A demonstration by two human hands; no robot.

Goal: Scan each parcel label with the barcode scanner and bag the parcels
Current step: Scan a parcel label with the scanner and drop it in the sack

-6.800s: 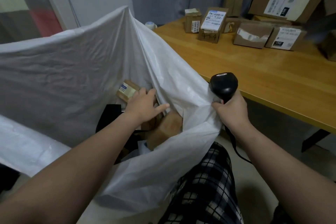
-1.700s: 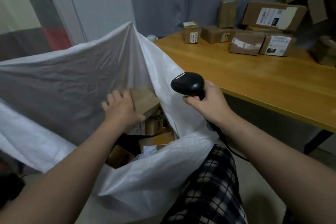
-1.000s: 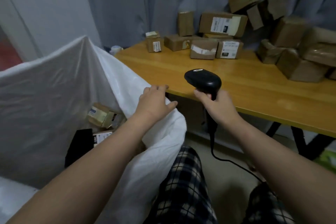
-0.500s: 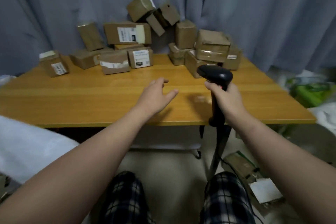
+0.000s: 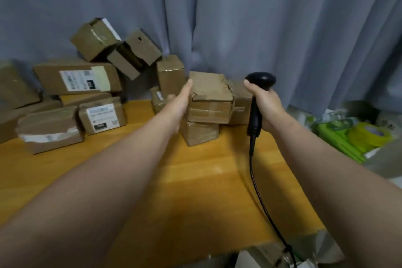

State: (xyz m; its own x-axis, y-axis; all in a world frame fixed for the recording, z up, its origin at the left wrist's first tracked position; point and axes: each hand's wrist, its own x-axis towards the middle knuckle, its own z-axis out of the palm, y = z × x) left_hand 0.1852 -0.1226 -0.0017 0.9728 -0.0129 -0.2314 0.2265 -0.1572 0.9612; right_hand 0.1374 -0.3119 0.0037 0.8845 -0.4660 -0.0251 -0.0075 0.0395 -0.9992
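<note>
The left hand (image 5: pixel 179 102) reaches forward over the wooden tabletop (image 5: pixel 195 180) and lies edge-on against the left face of a crumpled brown cardboard parcel (image 5: pixel 210 99). Its grip is spread, with the fingers straight and pressed flat along that side up to the top edge. This parcel sits near the back of the tabletop on a smaller taped brown parcel (image 5: pixel 199 135). Its long axis runs left to right, a broad side faces the camera, and no label shows on it. The right hand (image 5: pixel 266 102), just to the right of the stack, has its grip wrapped round the handle of a black handheld barcode scanner (image 5: pixel 254 115). The scanner is held upright in the air with its long axis close to vertical. Its rounded head is at the top, level with the upper edge of the parcel, and turned away from the camera toward the grey curtain (image 5: pixel 261 17), so its window is hidden. Its black cable (image 5: pixel 255 183) hangs from the foot of the handle and runs down across the tabletop to the near edge. More parcels crowd the back left of the tabletop. There is a long brown box with a white label (image 5: pixel 76 78), a small brown box with a white label (image 5: pixel 102 116) facing the camera, a brown box with a torn white strip (image 5: pixel 50 129), an upright brown box (image 5: pixel 170 74) just behind the left hand, and two tilted brown boxes (image 5: pixel 94 38) leaning against the curtain. Off the right end of the tabletop lie green packaging (image 5: pixel 339 137) and a yellow roll of tape (image 5: pixel 369 136).
</note>
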